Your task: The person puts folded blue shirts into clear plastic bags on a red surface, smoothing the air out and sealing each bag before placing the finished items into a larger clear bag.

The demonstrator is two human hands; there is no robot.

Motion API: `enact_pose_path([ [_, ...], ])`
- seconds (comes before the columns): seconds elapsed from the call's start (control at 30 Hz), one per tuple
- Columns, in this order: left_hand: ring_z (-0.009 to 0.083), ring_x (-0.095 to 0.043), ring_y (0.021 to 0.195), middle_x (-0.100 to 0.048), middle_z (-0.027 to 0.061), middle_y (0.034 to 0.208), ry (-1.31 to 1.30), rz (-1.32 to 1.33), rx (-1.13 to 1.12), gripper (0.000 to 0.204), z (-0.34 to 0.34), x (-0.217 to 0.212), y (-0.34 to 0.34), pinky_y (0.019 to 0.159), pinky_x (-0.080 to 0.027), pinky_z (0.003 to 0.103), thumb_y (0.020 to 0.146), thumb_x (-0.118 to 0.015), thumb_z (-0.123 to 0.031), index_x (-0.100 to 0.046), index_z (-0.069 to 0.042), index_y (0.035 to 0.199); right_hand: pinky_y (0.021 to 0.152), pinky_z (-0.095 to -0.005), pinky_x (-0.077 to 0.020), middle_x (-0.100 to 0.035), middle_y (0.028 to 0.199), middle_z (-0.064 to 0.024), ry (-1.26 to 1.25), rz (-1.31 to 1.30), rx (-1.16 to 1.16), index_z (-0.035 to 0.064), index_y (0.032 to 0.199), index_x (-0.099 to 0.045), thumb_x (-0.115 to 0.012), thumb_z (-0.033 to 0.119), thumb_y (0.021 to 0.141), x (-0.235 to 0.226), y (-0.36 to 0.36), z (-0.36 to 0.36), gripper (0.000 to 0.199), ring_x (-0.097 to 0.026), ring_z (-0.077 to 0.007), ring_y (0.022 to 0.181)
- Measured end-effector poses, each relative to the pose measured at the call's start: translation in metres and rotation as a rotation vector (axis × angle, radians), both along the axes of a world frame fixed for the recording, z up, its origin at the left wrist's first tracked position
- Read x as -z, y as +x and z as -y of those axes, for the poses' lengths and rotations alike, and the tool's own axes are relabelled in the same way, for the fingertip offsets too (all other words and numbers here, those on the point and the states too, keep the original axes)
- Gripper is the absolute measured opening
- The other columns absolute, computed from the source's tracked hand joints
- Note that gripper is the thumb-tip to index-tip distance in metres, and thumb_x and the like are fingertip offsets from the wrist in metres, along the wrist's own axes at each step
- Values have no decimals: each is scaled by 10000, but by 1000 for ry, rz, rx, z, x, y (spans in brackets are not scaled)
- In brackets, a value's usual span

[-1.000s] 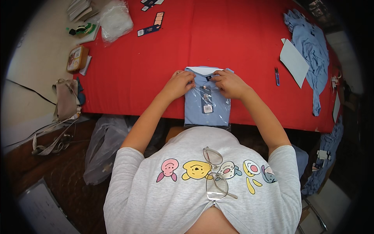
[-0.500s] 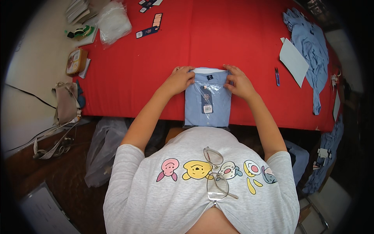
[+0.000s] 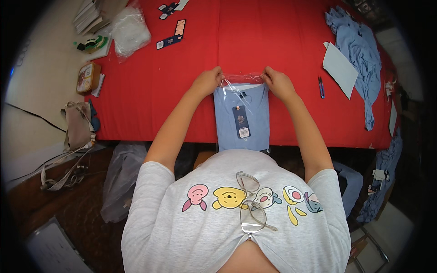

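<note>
A folded light-blue shirt (image 3: 227, 116) lies at the table's near edge inside a clear plastic bag (image 3: 243, 78). A dark hang tag (image 3: 242, 123) shows on its front, and a strip of white board peeks out at the collar. My left hand (image 3: 208, 82) pinches the far left corner of the bag's mouth. At the far right corner, my right hand (image 3: 277, 82) grips the film the same way. Between both hands the plastic is stretched beyond the collar.
Toward the right lie small blue snips (image 3: 321, 87), a pale board (image 3: 340, 70) and a crumpled blue shirt (image 3: 359, 54). A pile of clear bags (image 3: 131, 32) and loose dark tags (image 3: 169, 42) sit at the far left. A yellow tin (image 3: 88, 78) stands by the wall.
Both hands have shifted from the collar's sides to the bag's corners, drawing the film away from me past the collar. The shirt now sits slightly nearer to me.
</note>
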State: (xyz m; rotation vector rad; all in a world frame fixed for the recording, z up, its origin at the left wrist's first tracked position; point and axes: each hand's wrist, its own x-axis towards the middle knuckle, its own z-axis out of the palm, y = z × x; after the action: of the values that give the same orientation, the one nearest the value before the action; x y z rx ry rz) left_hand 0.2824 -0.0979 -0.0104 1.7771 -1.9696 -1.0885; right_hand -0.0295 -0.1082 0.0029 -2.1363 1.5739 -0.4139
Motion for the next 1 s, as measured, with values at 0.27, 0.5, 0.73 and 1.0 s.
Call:
enact_pose_path([
  [0.27,280,-730,901,-763,88,903,-604,64,193,161,-16,-213,26,898,-543,397,1037,-674,-175,-664,-18,1004,710,-405,-549,-723,878,-102,-610,124,-197,53,1009,-647,-734,186,1010,-178,-5,-4,159,-706,-297,801],
  [0.5,277,-705,940,-711,57,884,-1431,184,108,155,-44,-264,35,954,-534,441,891,-821,-157,-689,-76,896,647,-363,-542,-722,805,-55,-1135,191,-290,71,1073,-733,-795,88,934,-246,15,-17,153,-687,-218,718],
  [0.73,301,-701,981,-698,78,915,-929,185,200,172,-150,-134,54,971,-531,443,883,-824,-178,-709,-55,920,884,-402,-581,-776,1081,-86,-714,-30,-487,81,1228,-762,-711,51,871,-103,4,-116,362,-722,-248,1025],
  [1.0,335,-684,1040,-724,122,1064,-154,10,24,192,-202,-40,80,953,-524,450,932,-773,-207,-732,-52,1038,953,-466,-544,-758,1175,-149,-66,23,-346,59,1195,-741,-699,49,891,-20,5,-188,307,-705,-346,1084],
])
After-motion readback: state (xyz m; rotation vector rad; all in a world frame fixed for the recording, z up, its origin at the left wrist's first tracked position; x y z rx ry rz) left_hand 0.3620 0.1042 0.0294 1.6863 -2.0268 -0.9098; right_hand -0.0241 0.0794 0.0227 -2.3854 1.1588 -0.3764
